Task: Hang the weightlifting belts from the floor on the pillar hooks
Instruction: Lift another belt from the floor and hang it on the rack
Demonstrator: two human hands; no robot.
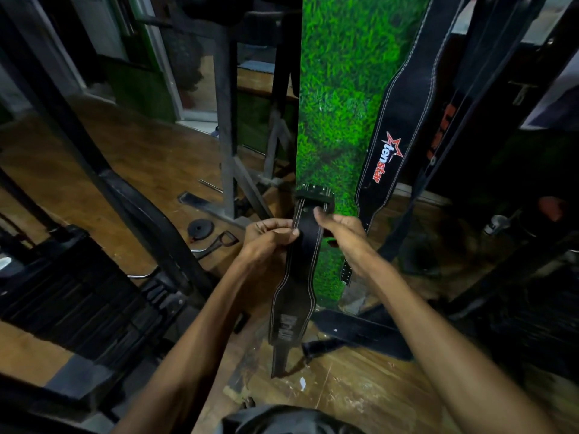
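Both hands [313,233] gripping black belt [297,277]

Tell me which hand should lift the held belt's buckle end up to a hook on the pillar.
Probably the right hand: it grips the black belt highest, just under the buckle, right against the green pillar. The left hand pinches the strap's edge lower.

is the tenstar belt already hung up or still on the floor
Hung up, it seems: the tenstar belt runs down the green pillar, its lower end off the floor. The hook itself is out of view.
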